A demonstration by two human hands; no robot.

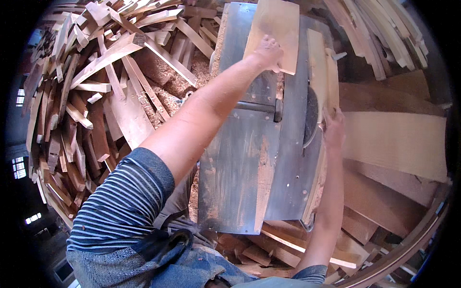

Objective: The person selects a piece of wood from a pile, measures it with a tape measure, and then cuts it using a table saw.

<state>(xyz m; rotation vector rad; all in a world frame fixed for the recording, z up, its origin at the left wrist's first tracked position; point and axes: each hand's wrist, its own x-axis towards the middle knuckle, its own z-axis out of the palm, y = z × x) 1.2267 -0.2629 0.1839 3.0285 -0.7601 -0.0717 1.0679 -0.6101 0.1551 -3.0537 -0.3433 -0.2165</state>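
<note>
A broad pale board [283,24] lies on the far part of a grey metal machine table [230,158]. My left hand [267,53] rests on top of the board near its close end, fingers spread out. To the right, a long narrow strip of wood [331,77] with a rough edge lies along the table's right side. Its near end is in my right hand [333,127], fingers bent over it; the fingertips are partly hidden. A dark round saw blade [311,115] stands up through the table just left of that hand.
Offcuts [91,115] are heaped high on the left, with wood shavings [168,72] between heap and table. Wide boards [394,144] are stacked on the right, and long planks [379,33] lie at the far right. More wood pieces [288,242] lie below the table's near edge.
</note>
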